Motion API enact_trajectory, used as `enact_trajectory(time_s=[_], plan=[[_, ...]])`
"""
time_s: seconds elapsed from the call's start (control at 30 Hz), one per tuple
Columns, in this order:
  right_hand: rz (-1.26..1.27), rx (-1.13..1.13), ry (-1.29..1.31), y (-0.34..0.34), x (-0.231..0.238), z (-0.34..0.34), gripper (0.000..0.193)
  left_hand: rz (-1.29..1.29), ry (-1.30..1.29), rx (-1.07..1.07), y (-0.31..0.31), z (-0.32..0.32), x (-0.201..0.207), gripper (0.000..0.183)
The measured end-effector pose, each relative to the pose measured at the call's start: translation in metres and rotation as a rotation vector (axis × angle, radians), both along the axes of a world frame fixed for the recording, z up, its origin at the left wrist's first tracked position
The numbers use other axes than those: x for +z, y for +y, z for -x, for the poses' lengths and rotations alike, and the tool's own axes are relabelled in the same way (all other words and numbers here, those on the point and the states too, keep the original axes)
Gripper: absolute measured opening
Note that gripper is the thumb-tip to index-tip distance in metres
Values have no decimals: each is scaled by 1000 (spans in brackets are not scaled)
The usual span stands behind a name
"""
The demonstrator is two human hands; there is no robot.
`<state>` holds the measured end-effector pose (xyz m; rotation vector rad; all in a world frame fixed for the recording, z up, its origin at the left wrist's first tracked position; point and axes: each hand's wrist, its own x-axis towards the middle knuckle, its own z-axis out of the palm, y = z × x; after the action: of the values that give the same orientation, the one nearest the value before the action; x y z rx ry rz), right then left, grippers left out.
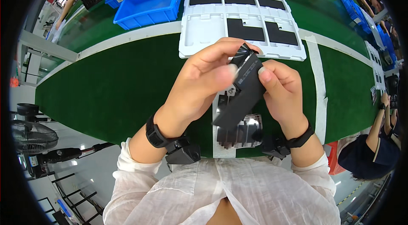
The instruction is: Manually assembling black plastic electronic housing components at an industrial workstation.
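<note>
A flat black L-shaped battery point(242, 93) with pale print hangs tilted between my hands, above the green table. My left hand point(199, 78) pinches near its upper end, where a glossy black strip point(244, 53) stands up at the fingertips. On the other side, the thumb and bent fingers of my right hand point(280, 85) grip the right edge. Under the battery lies a clear sheet with black strips point(242, 133), partly covered. Beyond my hands, a white tray point(199, 51) holds several similar black pieces point(246, 29); its near left pocket has none.
Blue bins point(148, 8) stand at the far left beside the tray. Pale tape point(316, 85) runs along the green table point(106, 80) on the right. A black fan point(34, 136) stands off the left edge. Another person point(369, 153) sits at the right.
</note>
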<state>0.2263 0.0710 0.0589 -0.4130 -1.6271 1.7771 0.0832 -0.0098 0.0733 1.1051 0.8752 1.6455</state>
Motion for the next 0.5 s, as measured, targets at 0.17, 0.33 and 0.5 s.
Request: enact_trajectory(time_s=[0.17,0.33,0.5], plan=[[304,193,69,-6,-15,4,24,26,-193,-165,0,-4,-18,103],[512,228,166,-12,-9,10,25,-107,57,-221,-7,-6,-14,133],[-6,71,29,-3,-7,6,21,-109,370,-202,-13,11,-7,115]])
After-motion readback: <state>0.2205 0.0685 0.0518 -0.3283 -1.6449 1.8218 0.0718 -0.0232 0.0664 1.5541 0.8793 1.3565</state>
